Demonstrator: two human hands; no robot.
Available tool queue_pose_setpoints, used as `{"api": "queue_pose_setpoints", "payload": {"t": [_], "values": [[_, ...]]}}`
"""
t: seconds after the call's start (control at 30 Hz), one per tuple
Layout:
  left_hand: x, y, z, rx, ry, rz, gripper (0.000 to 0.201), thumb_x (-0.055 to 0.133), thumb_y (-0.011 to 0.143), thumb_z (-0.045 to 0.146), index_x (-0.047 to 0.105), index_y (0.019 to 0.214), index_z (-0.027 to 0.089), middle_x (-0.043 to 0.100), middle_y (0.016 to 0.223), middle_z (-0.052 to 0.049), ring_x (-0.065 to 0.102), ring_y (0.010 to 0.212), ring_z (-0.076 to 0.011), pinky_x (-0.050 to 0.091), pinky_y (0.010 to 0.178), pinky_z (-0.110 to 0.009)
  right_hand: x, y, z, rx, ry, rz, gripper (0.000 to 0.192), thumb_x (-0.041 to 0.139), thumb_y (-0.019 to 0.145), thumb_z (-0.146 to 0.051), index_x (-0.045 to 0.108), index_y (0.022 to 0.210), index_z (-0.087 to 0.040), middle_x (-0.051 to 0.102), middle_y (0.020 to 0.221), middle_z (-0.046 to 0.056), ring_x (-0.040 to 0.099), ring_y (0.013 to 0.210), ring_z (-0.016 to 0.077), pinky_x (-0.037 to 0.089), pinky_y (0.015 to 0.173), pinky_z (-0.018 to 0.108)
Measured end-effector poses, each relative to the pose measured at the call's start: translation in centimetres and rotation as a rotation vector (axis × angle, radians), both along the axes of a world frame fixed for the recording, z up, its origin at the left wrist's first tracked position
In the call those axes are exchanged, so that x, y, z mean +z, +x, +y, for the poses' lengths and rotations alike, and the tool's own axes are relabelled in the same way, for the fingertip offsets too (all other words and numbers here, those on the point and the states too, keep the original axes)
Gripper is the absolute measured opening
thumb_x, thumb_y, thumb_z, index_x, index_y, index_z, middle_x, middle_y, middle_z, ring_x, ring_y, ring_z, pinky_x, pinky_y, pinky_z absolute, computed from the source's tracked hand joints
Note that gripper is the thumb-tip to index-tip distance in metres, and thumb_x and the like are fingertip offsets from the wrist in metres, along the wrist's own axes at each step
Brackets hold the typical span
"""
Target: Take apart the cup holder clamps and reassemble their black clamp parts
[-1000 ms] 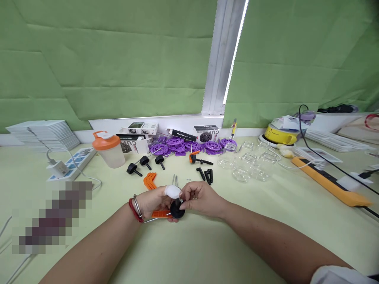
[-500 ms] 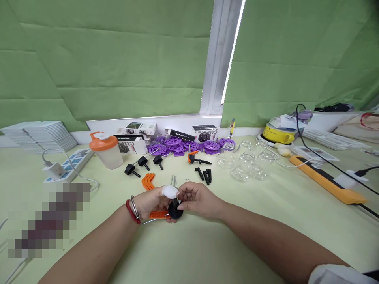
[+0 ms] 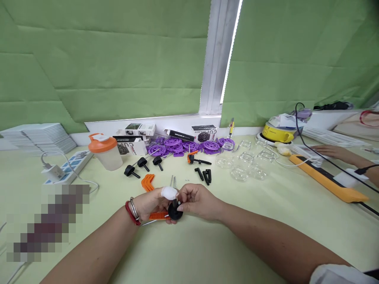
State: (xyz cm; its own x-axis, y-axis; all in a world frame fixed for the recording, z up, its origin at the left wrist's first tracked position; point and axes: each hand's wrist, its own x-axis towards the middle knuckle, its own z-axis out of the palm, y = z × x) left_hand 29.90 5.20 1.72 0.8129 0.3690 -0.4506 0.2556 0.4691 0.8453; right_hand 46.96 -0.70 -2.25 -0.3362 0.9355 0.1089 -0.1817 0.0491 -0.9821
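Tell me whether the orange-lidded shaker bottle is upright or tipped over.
Upright. The shaker bottle stands on its base on the table, its orange lid on top, left of the black knobs.

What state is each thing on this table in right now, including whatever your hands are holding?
Left hand: closed on the orange bracket.
Right hand: pinching the black knob.
Shaker bottle: upright, orange lid on.
Loose black knobs: lying on their sides.
Clear cups: empty.
Charger: plugged into the power strip.
Purple discs: piled loosely.

Green table (image 3: 207, 252): purple discs (image 3: 177, 146), clear cups (image 3: 245, 163).
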Motion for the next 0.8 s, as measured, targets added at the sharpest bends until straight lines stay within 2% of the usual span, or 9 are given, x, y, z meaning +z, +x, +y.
{"api": "queue_pose_setpoints", "payload": {"t": [0.37, 0.53, 0.8], "values": [[-0.12, -0.08, -0.11, 0.040, -0.010, -0.008, 0.035, 0.059, 0.060, 0.035, 0.060, 0.087, 0.013, 0.067, 0.070, -0.008, 0.060, 0.055, -0.0209, 0.040, 0.058, -0.033, 0.22, -0.13, -0.13, 0.010, -0.012, 0.016, 0.030, 0.078, 0.062, -0.026, 0.051, 0.071, -0.015, 0.058, 0.077, 0.000, 0.056, 0.073, 0.0116, 0.044, 0.070, 0.027], [-0.26, -0.11, -0.04, 0.051, -0.006, -0.026, 0.032, 0.061, 0.060, 0.033, 0.061, 0.085, 0.013, 0.067, 0.070, -0.008, 0.060, 0.057, -0.0212, 0.041, 0.058, -0.033, 0.20, -0.06, -0.16, 0.014, -0.017, -0.012, 0.033, 0.078, 0.061, -0.026, 0.058, 0.084, -0.014, 0.059, 0.078, 0.000, 0.056, 0.072, 0.0113, 0.044, 0.072, 0.029], [0.02, 0.01, -0.04, 0.025, 0.017, -0.014, 0.037, 0.061, 0.058, 0.035, 0.060, 0.086, 0.012, 0.066, 0.069, -0.008, 0.059, 0.055, -0.0210, 0.041, 0.059, -0.034, 0.00, -0.03, -0.13, 0.022, -0.019, -0.032, 0.029, 0.077, 0.062, -0.027, 0.058, 0.078, -0.014, 0.059, 0.075, 0.000, 0.056, 0.070, 0.0116, 0.045, 0.072, 0.029]]}}
